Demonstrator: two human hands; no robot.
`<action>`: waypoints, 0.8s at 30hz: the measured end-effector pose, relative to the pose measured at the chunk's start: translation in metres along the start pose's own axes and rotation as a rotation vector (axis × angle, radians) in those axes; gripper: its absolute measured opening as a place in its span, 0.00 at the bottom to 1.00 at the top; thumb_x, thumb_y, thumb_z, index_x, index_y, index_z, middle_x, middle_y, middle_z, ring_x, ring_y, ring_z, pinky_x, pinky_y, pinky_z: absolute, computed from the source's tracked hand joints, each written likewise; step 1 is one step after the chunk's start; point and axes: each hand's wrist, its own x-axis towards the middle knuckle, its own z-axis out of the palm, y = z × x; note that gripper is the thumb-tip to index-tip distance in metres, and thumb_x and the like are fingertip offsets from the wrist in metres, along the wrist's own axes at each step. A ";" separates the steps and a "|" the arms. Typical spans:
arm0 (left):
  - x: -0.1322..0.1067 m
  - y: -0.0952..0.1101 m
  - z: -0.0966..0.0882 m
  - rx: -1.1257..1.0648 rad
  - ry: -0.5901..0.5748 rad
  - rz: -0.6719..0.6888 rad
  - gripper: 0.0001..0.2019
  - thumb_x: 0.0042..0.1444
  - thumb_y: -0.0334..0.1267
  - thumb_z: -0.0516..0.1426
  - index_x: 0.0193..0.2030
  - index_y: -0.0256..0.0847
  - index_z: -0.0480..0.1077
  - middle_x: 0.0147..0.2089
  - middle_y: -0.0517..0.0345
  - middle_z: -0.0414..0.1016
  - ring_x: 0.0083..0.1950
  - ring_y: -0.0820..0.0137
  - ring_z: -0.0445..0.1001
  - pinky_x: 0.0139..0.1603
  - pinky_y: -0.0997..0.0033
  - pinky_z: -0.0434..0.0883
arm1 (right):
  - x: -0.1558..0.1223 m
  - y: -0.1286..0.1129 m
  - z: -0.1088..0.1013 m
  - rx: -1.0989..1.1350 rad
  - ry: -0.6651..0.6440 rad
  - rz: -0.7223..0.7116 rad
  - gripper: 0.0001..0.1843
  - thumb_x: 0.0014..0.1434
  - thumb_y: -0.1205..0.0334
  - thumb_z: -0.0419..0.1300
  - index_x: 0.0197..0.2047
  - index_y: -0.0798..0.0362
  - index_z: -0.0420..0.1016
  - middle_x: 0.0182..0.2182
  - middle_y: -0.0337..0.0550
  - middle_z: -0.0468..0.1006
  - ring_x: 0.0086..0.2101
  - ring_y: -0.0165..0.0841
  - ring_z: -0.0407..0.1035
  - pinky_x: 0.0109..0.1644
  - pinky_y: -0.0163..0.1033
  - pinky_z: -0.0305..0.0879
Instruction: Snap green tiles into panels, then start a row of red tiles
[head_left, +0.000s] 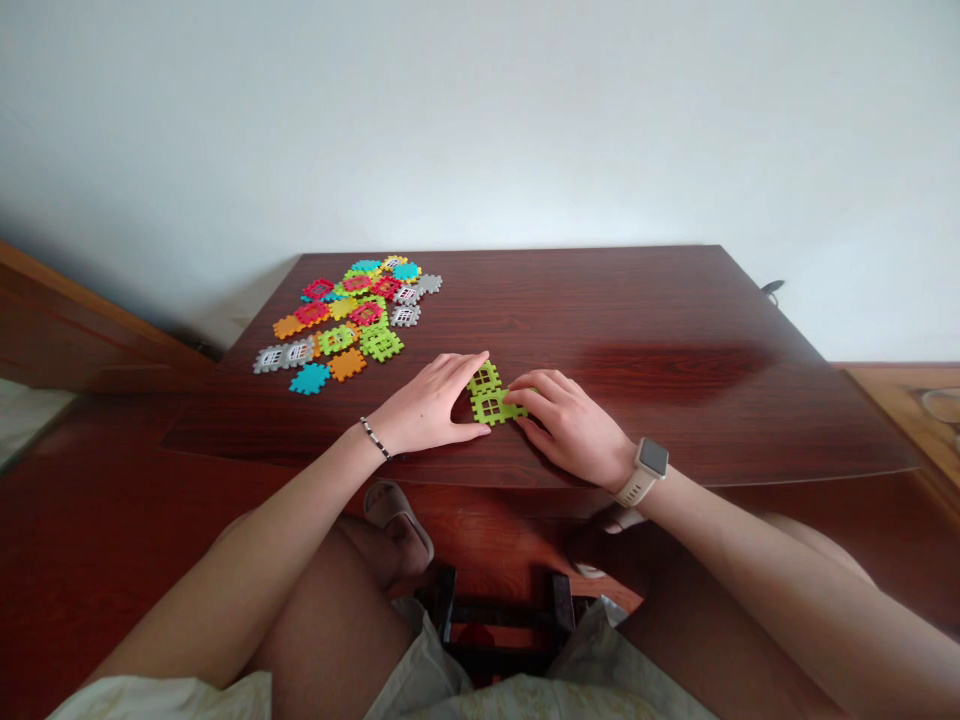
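Now my left hand (427,405) and right hand (571,428) close on two joined green waffle blocks (489,405) near the front edge of the desk (637,300), fingers clamped from either side. The join looks part-seated, calling for a firmer press.

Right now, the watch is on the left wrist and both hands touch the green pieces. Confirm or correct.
Wrong: the watch is on the right wrist, as the head view shows. The left hand and right hand do touch the green pieces.
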 end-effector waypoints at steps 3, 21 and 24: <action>0.000 0.000 -0.001 0.008 0.008 0.003 0.48 0.63 0.50 0.68 0.83 0.42 0.52 0.77 0.38 0.66 0.78 0.45 0.64 0.79 0.40 0.64 | -0.001 0.004 -0.001 -0.016 0.027 0.024 0.16 0.75 0.66 0.58 0.63 0.49 0.74 0.64 0.57 0.76 0.65 0.52 0.68 0.67 0.63 0.71; -0.002 -0.002 -0.001 0.036 -0.006 0.006 0.46 0.65 0.50 0.67 0.83 0.43 0.51 0.77 0.38 0.65 0.77 0.47 0.64 0.79 0.41 0.64 | 0.000 0.019 -0.010 -0.028 0.016 0.045 0.17 0.74 0.60 0.63 0.64 0.52 0.75 0.59 0.56 0.82 0.59 0.53 0.75 0.66 0.63 0.74; -0.002 -0.002 -0.001 0.027 -0.004 0.007 0.45 0.65 0.49 0.66 0.82 0.43 0.51 0.77 0.39 0.65 0.77 0.47 0.65 0.79 0.42 0.64 | 0.001 0.018 -0.010 -0.011 0.019 0.050 0.18 0.73 0.61 0.63 0.64 0.50 0.76 0.58 0.56 0.82 0.58 0.53 0.75 0.65 0.64 0.74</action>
